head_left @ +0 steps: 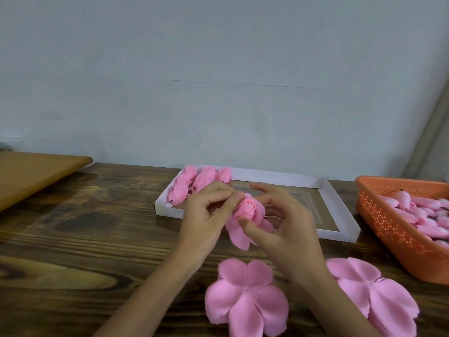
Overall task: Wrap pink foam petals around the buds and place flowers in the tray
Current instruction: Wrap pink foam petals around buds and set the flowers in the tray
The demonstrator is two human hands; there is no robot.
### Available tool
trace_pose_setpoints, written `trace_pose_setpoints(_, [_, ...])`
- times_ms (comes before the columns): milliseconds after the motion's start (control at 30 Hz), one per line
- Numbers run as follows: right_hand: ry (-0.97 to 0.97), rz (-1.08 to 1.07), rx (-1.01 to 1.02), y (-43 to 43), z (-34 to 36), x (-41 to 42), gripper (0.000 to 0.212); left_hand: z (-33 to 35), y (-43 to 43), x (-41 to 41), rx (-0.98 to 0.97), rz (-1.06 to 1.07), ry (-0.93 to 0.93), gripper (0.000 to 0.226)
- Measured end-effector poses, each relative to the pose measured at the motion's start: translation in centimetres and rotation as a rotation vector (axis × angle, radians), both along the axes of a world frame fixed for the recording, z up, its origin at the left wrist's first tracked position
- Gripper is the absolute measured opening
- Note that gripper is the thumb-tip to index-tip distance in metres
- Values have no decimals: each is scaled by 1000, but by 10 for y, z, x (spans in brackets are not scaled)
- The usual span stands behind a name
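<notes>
I'm gripping one half-wrapped flower [247, 211] mid-frame in my left hand [206, 215] and right hand [289, 222], two petal stacks [245, 295] [374, 293] lying below, roughly five finished flowers [194, 183] sitting in the white tray [340, 207], buds [420, 210] filling the orange basket [393, 229] at right.

Quick count: 1 white tray [267, 175] mid-frame with roughly 5 finished flowers [194, 183] in its upper left corner, overlapping so I can't swear to it. 1 half-wrapped flower [245, 210] dead centre, between 2 hands, left hand [204, 215] and right hand [289, 229]. 2 flat petal cutouts along the bottom, centre cutout [245, 295] and right cutout [374, 293]. 1 orange basket [388, 229] at the right edge, buds [418, 210] too piled up to count. 1 brown board [29, 173] upper left.
</notes>
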State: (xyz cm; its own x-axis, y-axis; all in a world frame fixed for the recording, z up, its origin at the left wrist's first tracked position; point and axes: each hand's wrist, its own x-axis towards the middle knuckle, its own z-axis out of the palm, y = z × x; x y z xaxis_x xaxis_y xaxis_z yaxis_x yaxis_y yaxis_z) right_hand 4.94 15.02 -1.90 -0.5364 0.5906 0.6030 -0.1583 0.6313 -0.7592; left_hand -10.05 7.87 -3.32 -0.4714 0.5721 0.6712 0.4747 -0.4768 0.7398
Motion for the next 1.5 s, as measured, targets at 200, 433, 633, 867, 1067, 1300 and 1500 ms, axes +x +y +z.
trace_pose_setpoints(200, [11,40,-113,0,-1,0,26,6,-5,9,21,-17,10,20])
trace_pose_setpoints(433, [99,91,-185,2,1,1,49,8,-9,8,33,-56,43,16])
trace_pose_setpoints(633, [128,110,-207,12,3,3,25,9,-9,1,-134,-126,-173,42])
trace_pose_setpoints(867, [196,114,-341,19,1,4,22,2,-4,-8,-182,-218,-621,28])
trace_pose_setpoints(1067, [136,179,-284,20,0,4,23,-2,-4,-10,-89,-182,-701,31])
trace_pose_setpoints(1300, [-66,70,50,13,-2,3,30,2,-5,-2,-42,-4,-551,32])
trace_pose_setpoints(1500, [-114,-10,153,12,0,4,27,6,-7,11,39,89,-407,21])
